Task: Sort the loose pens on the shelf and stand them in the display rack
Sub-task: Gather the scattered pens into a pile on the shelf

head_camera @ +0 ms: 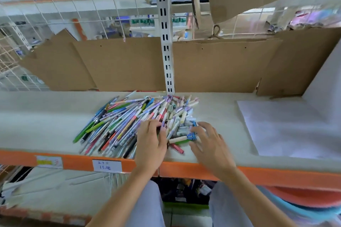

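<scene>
A heap of several loose pens [129,121] in many colours lies in the middle of the pale shelf [46,121]; shorter pastel pens and caps are piled on its right side. My left hand [150,142] rests on the near edge of the heap, fingers lightly bent over the pens. My right hand [208,142] hovers spread at the heap's right edge, its fingertips beside a small blue piece [191,135]. A pink pen [177,148] lies between my hands. No display rack is visible.
The shelf has an orange front rail [276,175] with a handwritten price label [107,165]. Cardboard sheets [120,64] line the back, split by a white slotted upright [166,42]. A white foam sheet [287,125] covers the shelf's right part. Wire mesh stands at the left.
</scene>
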